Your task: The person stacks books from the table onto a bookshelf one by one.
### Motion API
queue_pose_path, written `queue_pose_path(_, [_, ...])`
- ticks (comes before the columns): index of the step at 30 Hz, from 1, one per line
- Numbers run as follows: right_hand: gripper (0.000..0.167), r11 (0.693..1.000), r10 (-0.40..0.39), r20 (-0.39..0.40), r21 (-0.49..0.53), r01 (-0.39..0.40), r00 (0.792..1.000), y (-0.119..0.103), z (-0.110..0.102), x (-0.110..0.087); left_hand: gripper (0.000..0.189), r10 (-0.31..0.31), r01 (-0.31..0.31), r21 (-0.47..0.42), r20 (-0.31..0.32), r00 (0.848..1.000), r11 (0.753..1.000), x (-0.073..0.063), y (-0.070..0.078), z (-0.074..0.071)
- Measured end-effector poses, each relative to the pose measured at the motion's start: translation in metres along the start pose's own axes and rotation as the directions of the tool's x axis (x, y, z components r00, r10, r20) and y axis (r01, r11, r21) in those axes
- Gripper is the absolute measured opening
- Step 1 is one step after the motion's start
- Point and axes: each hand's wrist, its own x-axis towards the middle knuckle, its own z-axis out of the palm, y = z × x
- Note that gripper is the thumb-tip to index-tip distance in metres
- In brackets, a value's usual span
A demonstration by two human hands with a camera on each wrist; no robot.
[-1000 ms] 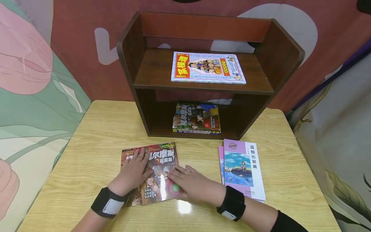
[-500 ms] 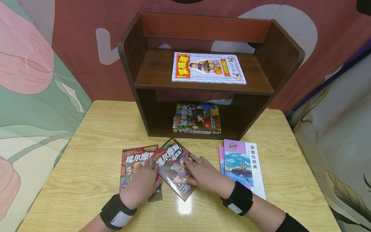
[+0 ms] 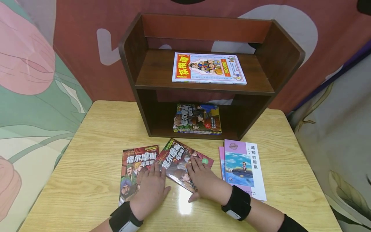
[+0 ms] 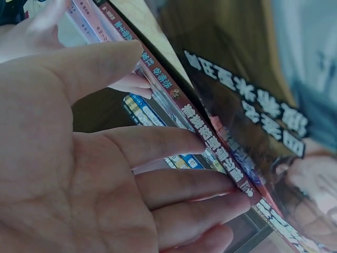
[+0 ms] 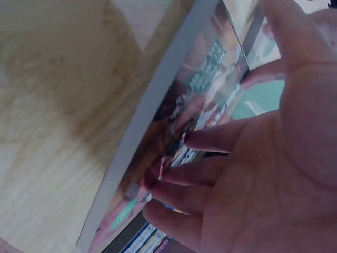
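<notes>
Two glossy comic-style books lie on the table in the head view. The left book (image 3: 128, 180) is nearly straight. Beside it, the tilted book (image 3: 177, 158) is turned counterclockwise, its title slanting up to the right. My left hand (image 3: 150, 191) lies over the left book's right part, fingers extended, fingertips near the tilted book's corner. With fingers outstretched, my right hand (image 3: 206, 180) rests on the tilted book's lower right part. In the left wrist view, the left palm (image 4: 105, 174) shows with relaxed fingers. The right wrist view shows the right fingers (image 5: 210, 168) against a glossy cover.
A dark wooden two-level shelf (image 3: 139, 87) stands at the back. Its upper level bears a white-and-red book (image 3: 208, 68), its lower level a stack of comic books (image 3: 197, 118). Pink-and-white books (image 3: 243, 169) lie stacked to the right on the wooden table (image 3: 95, 135).
The two books were overlapping. The upper one has slid right and turned counterclockwise, its lower end swinging right under my right hand. My left hand has shifted down and right, uncovering the left book's title.
</notes>
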Motion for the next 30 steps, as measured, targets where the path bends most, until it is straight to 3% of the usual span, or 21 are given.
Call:
queue_pose_path(3, [0.113, 1.0, 0.007, -0.033, -0.023, -0.008, 0.999, -0.003, 0.003, 0.001, 0.074, -0.005, 0.006, -0.025, 0.016, 1.0, 1.0, 0.0, -0.001, 0.0])
queue_pose_path(8, [0.105, 1.0, -0.009, -0.078, 0.027, 0.011, 0.997, -0.004, 0.003, 0.003, 0.075, -0.026, 0.029, -0.108, 0.031, 0.999, 0.994, -0.001, -0.003, -0.002])
queue_pose_path(15, [0.103, 0.984, -0.025, -0.014, 0.177, 0.027, 1.0, -0.001, -0.004, 0.003, 0.069, -0.009, -0.015, -0.178, -0.128, 0.992, 0.984, 0.006, -0.008, 0.007])
queue_pose_path(22, [0.088, 0.976, -0.073, 0.058, 0.209, 0.059, 0.996, 0.007, -0.013, -0.003, 0.057, 0.106, -0.128, -0.116, -0.185, 0.977, 0.985, 0.025, -0.015, 0.012])
queue_pose_path(30, [0.078, 0.962, -0.143, 0.068, 0.243, 0.123, 0.987, 0.014, -0.019, -0.007, 0.063, 0.203, -0.212, -0.043, -0.161, 0.966, 0.976, 0.037, -0.023, 0.009])
